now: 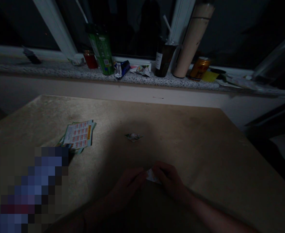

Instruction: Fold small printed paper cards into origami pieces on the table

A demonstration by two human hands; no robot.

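Head view: left hand [128, 184] and right hand [170, 179] pinch a small folded paper [153, 176] between fingertips on the table [193, 136]; another paper scrap [133, 137] at 12 o'clock.

A small, pale folded paper piece [153, 176] sits pinched between both hands, low over the table.

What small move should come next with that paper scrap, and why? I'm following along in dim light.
Probably press the next crease: both the left hand and right hand pinch the small paper piece low over the table, and a similar folded piece lies beyond.
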